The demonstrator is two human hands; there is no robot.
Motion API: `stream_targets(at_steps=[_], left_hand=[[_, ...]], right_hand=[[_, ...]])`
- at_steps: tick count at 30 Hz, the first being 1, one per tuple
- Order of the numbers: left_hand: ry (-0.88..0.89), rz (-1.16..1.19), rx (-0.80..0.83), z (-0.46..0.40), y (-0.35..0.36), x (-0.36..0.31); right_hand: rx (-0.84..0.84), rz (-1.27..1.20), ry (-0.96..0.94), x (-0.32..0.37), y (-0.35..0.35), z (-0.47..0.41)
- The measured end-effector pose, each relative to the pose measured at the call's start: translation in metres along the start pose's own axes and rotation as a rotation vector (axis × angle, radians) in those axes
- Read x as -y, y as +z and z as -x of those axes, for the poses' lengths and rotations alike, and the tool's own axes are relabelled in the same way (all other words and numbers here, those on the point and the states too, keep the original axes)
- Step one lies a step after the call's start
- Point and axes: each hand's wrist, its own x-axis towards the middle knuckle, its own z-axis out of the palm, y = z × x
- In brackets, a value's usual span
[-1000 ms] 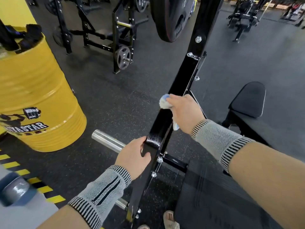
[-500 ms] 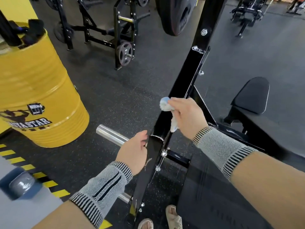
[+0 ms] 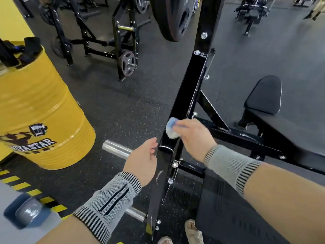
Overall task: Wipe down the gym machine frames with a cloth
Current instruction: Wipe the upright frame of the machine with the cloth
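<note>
A glossy black machine frame post point(image 3: 189, 81) slants up through the middle of the view. My right hand point(image 3: 192, 136) grips a bunched white and blue cloth point(image 3: 171, 128) and presses it against the post's left face, low down near a joint. My left hand point(image 3: 143, 161) hovers just left of the post with its fingers loosely extended, the fingertips close to the post's edge and holding nothing. Both wrists wear grey knit sleeves.
A chrome weight peg point(image 3: 117, 149) sticks out left behind my left hand. A yellow drum point(image 3: 40, 117) stands at the left. A black padded seat point(image 3: 265, 95) and bench frame lie to the right. A weight plate point(image 3: 174, 16) hangs above. Sandalled feet show at the bottom.
My left hand has let go of the post and opened beside it. My right hand has slid the cloth down the post toward the joint.
</note>
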Motion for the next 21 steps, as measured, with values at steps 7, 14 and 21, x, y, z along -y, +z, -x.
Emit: stream_targets(at_steps=[7,14,21], left_hand=[[0.093,0.043,-0.133,-0.004,-0.002,-0.022],[0.004,0.276,-0.002,-0.023,0.017,-0.064],[-0.036,0.196,-0.158,-0.04,0.03,-0.091]], right_hand=[[0.214,-0.696,0.434,0.013,-0.021,0.041],[0.182,-1.486,0.767,-0.009,-0.045,0.046],[-0.082,-1.547,0.959,-0.058,-0.055,0.065]])
